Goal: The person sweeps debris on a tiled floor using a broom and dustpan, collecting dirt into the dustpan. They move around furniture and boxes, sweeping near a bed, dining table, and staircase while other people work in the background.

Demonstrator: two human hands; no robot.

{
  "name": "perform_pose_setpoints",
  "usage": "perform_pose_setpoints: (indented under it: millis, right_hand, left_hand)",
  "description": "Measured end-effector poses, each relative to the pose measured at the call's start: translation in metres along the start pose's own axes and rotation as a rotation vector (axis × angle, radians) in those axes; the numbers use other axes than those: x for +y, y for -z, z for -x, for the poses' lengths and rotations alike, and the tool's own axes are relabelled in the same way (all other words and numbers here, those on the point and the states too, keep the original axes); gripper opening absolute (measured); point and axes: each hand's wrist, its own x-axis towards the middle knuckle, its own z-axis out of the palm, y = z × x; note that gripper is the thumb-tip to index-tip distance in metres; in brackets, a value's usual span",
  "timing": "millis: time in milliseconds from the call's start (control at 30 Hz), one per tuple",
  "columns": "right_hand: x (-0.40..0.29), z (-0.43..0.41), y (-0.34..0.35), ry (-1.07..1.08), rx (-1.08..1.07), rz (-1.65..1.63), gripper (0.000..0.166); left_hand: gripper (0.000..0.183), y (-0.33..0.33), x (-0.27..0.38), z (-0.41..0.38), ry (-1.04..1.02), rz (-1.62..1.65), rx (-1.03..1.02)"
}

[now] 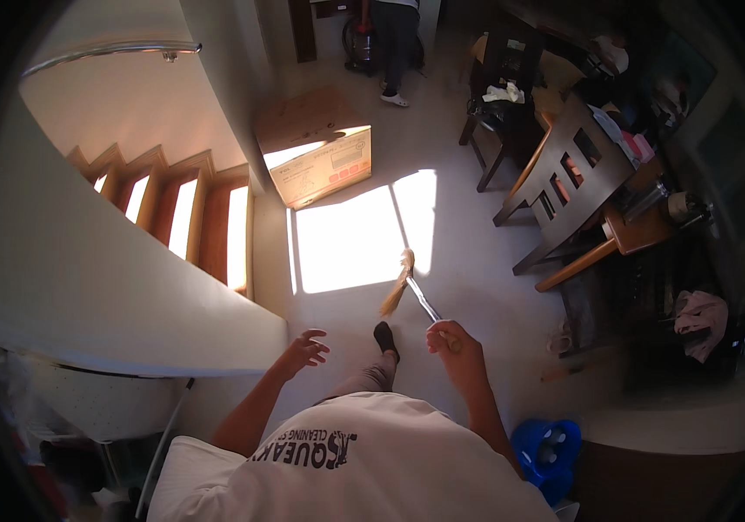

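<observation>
My right hand [458, 349] is closed around the handle of a hand broom [423, 299], which extends forward over the floor. Its tan bristles [394, 297] hang down toward the left, ahead of my foot. Whether they touch the floor, I cannot tell. My left hand [304, 355] is held out beside the curved end of a pale wall, fingers spread and holding nothing. One dark shoe [384, 337] shows between my hands.
A large cardboard box [320, 163] stands ahead, left of centre, near wooden stairs [183, 209]. Dark wooden chairs [561, 176] and a cluttered table line the right. Another person [397, 46] stands at the back by a vacuum cleaner [362, 47]. A blue caddy [547, 457] with bottles sits behind right.
</observation>
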Motion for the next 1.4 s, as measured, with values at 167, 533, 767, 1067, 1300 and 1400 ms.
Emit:
perform_pose_setpoints:
  millis: [167,533,767,1067,1300,1400]
  right_hand:
    - [-0.002,-0.074,0.021,-0.074,0.034,-0.243,0.01]
    - [0.011,-0.199,0.049,-0.215,0.199,-0.312,0.009]
    - [-0.012,-0.257,0.044,-0.193,0.103,0.035,0.01]
    - [-0.078,-0.328,0.02,0.012,-0.081,0.06,0.006]
    - [-0.109,-0.366,0.009,0.225,-0.585,0.432,0.021]
    - [-0.097,-0.394,0.025,0.211,-0.628,0.534,0.025]
  left_hand:
    - [0.028,-0.016,-0.019,-0.142,0.14,-0.374,-0.214]
    - [0.027,0.047,0.062,-0.265,0.029,-0.619,-0.047]
    - [0.025,0.105,0.056,-0.205,0.227,-0.041,0.294]
    - [0.034,0.094,0.051,-0.22,0.269,0.333,0.216]
    - [0.055,0.035,0.221,-0.356,0.011,0.744,-0.338]
    - [0.043,-0.001,0.291,-0.424,0.568,1.308,-0.134]
